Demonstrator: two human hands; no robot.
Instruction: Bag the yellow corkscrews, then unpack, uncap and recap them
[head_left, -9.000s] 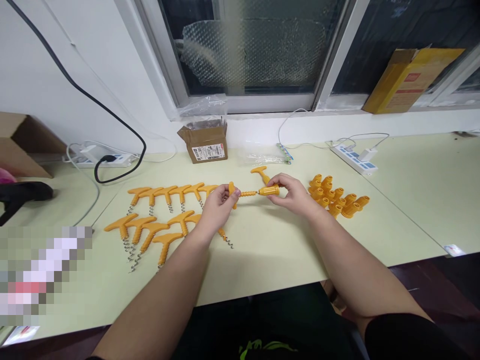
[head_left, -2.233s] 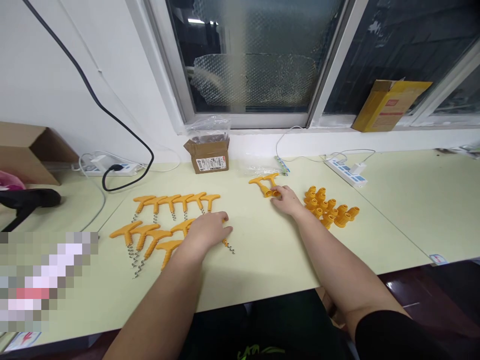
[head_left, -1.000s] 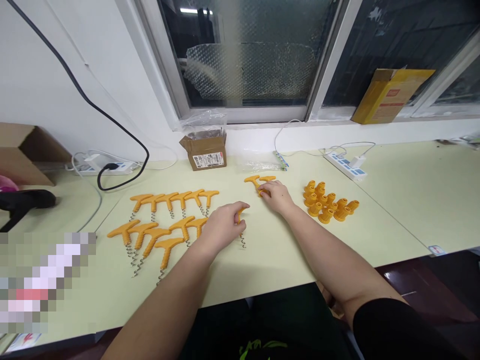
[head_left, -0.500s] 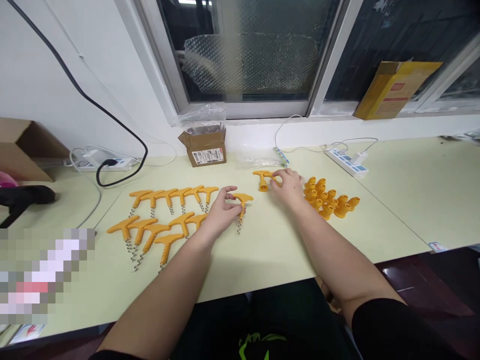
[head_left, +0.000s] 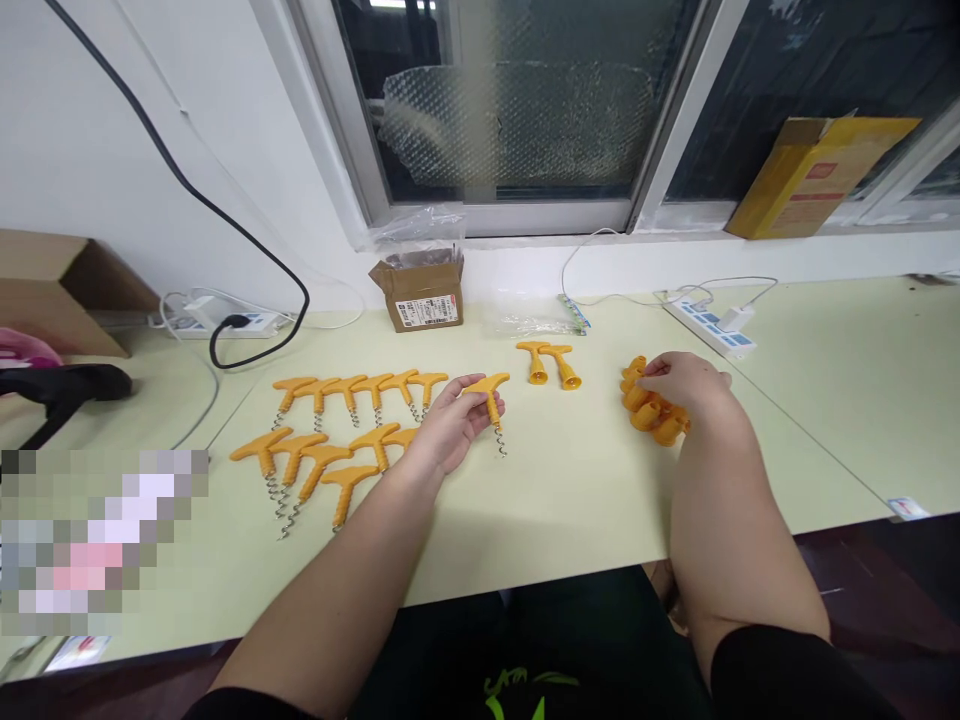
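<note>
My left hand (head_left: 459, 422) holds an orange T-handled corkscrew (head_left: 491, 393) upright, its metal spiral pointing down. To its left lie two rows of similar orange corkscrews (head_left: 346, 480) with bare spirals. Two corkscrews fitted with flared orange sleeves (head_left: 537, 368) rest side by side, right of my left hand. Farther right, my right hand (head_left: 686, 382) reaches over a cluster of orange sleeves (head_left: 645, 415), fingers bent down at them. Whether a sleeve is between those fingers is hidden.
Behind are a small open cardboard box (head_left: 426, 300), clear plastic (head_left: 517, 318) and a white power strip (head_left: 709, 325). Another strip (head_left: 259, 326) with a black cable stands at left, near a large carton (head_left: 52, 285). A yellow-taped carton (head_left: 821, 180) leans against the window.
My right hand has let go of the second sleeved corkscrew and moved right to the cluster of sleeves. My left hand has turned slightly, still holding its corkscrew.
</note>
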